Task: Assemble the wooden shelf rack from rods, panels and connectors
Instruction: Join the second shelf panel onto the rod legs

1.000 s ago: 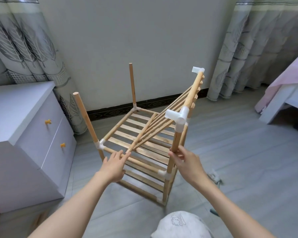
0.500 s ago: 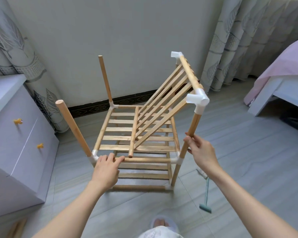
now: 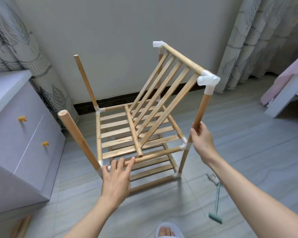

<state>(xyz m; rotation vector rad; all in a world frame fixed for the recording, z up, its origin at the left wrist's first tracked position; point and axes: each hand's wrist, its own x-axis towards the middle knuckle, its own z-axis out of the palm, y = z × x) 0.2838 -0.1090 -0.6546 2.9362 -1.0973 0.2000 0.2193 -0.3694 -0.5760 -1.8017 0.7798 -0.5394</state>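
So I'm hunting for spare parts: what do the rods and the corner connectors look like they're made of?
The rods look like light, unpainted wood: pale tan with visible grain and a matte surface. The corner connectors look like white moulded plastic, smooth and slightly glossy, though the exact plastic cannot be told.

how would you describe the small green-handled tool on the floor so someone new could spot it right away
Start at the half-built wooden slatted shelf rack in the middle of the grey floor, then look just past its near right leg, under the right forearm. There lies the thin pale green mallet-like tool, handle pointing away and flat head nearest the viewer. It is the only green thing there.
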